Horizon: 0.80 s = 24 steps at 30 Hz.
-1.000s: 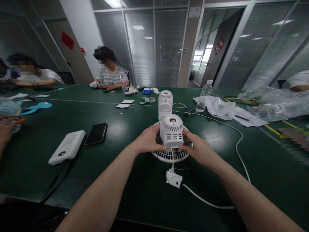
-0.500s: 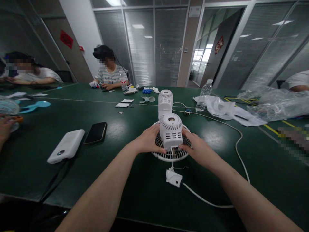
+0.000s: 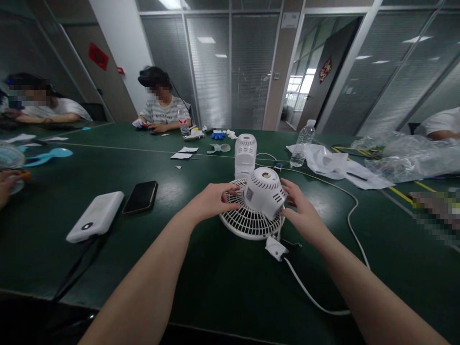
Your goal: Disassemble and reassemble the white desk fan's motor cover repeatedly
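Note:
A white fan motor housing (image 3: 264,194) with vent slots stands on a round white fan grille (image 3: 242,223), which lies flat on the table. The housing is turned with its squared end toward my right hand. My left hand (image 3: 212,203) hovers at the grille's left edge, thumb and fingers apart, off the housing. On the other side, my right hand (image 3: 304,211) has its fingers spread around the housing's right end; whether the fingertips touch it I cannot tell. Just in front of the grille rests a small white plastic part (image 3: 276,248), joined to a white cable (image 3: 305,292).
Behind the grille stands another white fan part (image 3: 246,155). A phone (image 3: 140,197) and a white power bank (image 3: 96,216) lie to the left. Farther right are a water bottle (image 3: 304,143) and plastic wrap (image 3: 413,153). Co-workers sit around the green table (image 3: 204,282).
The housing and grille have turned, swinging the squared end and the small cabled part to the right. My left hand has come away from the housing, and my right hand has shifted right.

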{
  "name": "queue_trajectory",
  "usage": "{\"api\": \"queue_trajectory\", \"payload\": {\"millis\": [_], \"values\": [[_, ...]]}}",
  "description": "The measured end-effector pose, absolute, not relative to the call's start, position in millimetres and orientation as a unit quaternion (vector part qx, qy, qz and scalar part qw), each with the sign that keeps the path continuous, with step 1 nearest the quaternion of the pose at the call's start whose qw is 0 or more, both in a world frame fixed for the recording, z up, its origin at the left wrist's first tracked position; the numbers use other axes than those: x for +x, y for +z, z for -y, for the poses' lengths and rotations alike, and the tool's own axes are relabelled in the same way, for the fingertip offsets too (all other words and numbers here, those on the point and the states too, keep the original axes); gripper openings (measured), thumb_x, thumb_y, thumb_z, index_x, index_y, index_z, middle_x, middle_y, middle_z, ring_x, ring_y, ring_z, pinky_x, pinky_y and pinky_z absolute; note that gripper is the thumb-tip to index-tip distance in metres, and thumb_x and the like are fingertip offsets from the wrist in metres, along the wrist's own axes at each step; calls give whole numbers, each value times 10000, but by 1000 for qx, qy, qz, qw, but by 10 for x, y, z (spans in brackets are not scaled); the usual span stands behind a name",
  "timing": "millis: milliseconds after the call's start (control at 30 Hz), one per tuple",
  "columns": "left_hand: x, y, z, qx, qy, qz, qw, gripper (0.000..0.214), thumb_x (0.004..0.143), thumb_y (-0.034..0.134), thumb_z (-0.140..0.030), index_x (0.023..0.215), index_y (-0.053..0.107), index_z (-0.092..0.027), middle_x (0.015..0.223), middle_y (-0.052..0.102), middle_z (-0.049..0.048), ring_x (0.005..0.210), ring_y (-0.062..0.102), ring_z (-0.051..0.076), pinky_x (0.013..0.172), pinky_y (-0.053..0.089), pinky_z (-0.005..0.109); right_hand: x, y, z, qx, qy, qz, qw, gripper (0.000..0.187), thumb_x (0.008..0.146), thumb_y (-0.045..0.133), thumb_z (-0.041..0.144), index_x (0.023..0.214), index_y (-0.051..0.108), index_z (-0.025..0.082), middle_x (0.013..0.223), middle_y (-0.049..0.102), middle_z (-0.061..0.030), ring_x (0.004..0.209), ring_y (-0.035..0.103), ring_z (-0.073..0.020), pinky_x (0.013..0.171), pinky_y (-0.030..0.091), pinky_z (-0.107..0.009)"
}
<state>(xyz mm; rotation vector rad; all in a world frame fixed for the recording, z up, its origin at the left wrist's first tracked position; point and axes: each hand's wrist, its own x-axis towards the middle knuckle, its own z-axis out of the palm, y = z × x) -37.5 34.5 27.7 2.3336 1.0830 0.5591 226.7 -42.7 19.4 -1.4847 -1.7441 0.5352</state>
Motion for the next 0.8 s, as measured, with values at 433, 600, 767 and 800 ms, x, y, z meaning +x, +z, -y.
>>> {"api": "queue_trajectory", "payload": {"millis": [433, 600, 767, 800], "values": [[-262, 113, -366, 857, 258, -415, 166, 413, 812, 617, -483, 1141, 618, -233, 1033, 696, 57, 929, 638, 216, 843, 503, 406, 2307, -90, 265, -583, 239, 672, 389, 782, 715, 706, 328, 1378, 295, 258, 1341, 526, -112, 1240, 522, -288, 1031, 444, -487], [-107, -35, -321, 881, 240, -401, 80, 644, 852, 533, -552, 1382, 417, -207, 1458, 438, 96, 1355, 377, 274, 1112, 322, 475, 2324, -71, 229, -579, 267, 654, 407, 767, 710, 709, 288, 1363, 308, 246, 1315, 547, -110, 1206, 550, -270, 1000, 476, -467], [-61, -117, -341, 873, 227, -423, 84, 634, 893, 454, -554, 1422, 357, -218, 1496, 390, 84, 1381, 341, 279, 1133, 294, 493, 2292, -6, 265, -591, 267, 653, 391, 750, 699, 721, 280, 1350, 351, 231, 1289, 571, -126, 1188, 559, -283, 990, 473, -487], [-62, -121, -348, 871, 229, -426, 86, 654, 891, 453, -562, 1431, 343, -208, 1498, 384, 97, 1381, 338, 286, 1130, 293, 501, 2291, 3, 273, -594, 266, 654, 386, 751, 700, 720, 285, 1353, 353, 228, 1287, 573, -129, 1190, 557, -288, 986, 471, -498]]}}
